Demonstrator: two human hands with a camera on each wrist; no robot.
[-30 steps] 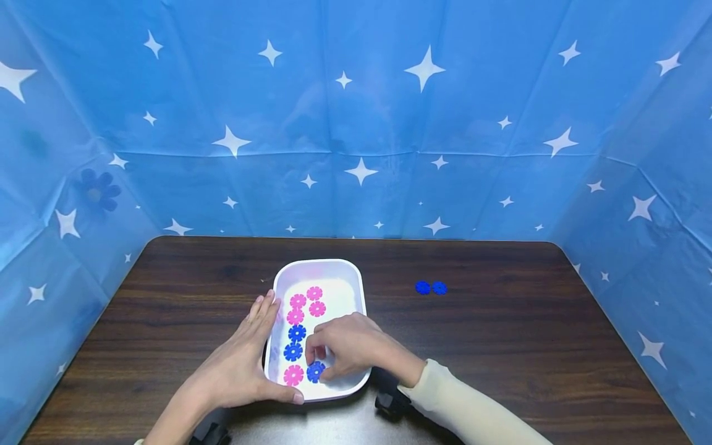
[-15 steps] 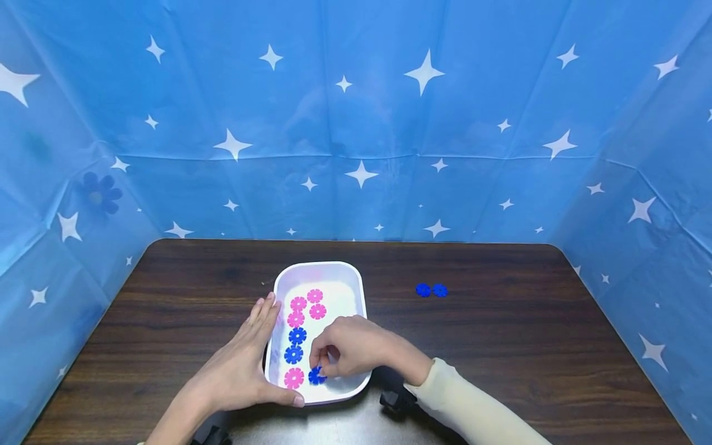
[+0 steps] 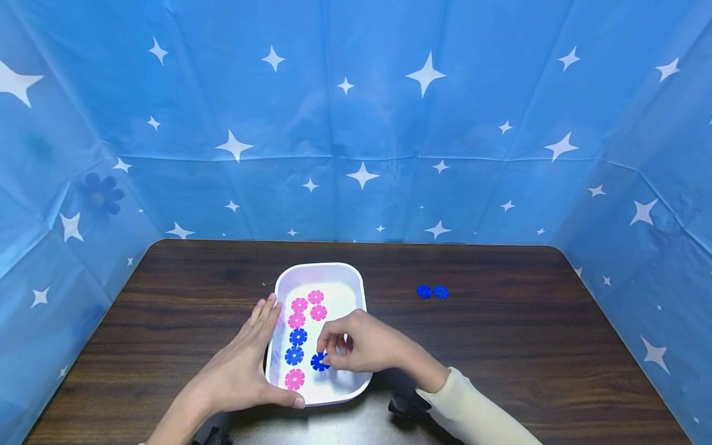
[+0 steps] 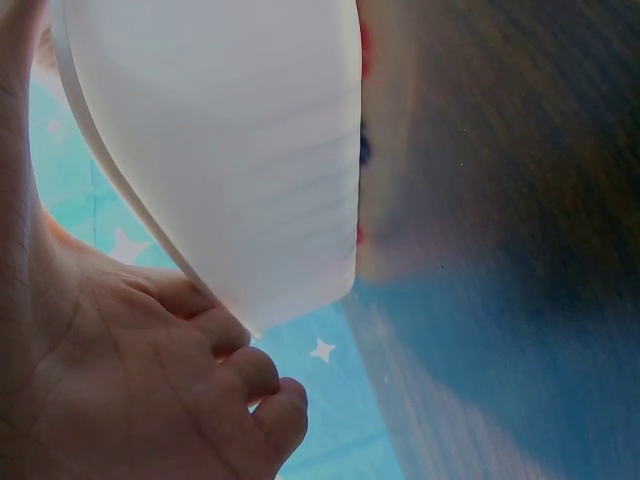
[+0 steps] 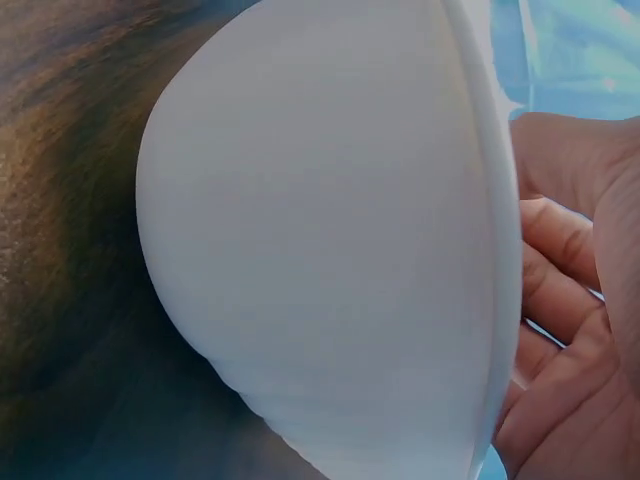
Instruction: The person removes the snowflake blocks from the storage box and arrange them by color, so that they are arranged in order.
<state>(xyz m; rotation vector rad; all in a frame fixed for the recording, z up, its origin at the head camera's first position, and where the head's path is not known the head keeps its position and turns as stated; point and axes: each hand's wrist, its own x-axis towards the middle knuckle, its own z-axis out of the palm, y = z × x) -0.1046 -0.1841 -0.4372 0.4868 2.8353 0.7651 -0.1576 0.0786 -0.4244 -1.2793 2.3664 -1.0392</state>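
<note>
A white tray [image 3: 347, 290] lies on the table, holding several pink and blue snowflake discs. My left hand [image 3: 239, 361] spans its near-left corner, fingers stretched along the left rim and thumb along the near rim. Inside the tray, my right hand [image 3: 361, 343] pinches a blue snowflake disc [image 3: 317, 363] by its right edge between thumb and fingertips. Left of it are two blue discs and a pink disc [image 3: 295, 379]; pink discs [image 3: 296, 320] sit farther up. In the right wrist view the tray wall [image 5: 330, 240] hides the pinched disc.
Two more blue discs [image 3: 432, 292] lie side by side on the dark wooden table [image 3: 500, 346], right of the tray. Blue star-printed cloth [image 3: 356, 123] stands behind and at both sides of the table.
My right hand has drawn the blue disc a little up and to the right, away from the lower pink disc. The left hand stays on the tray's rim.
</note>
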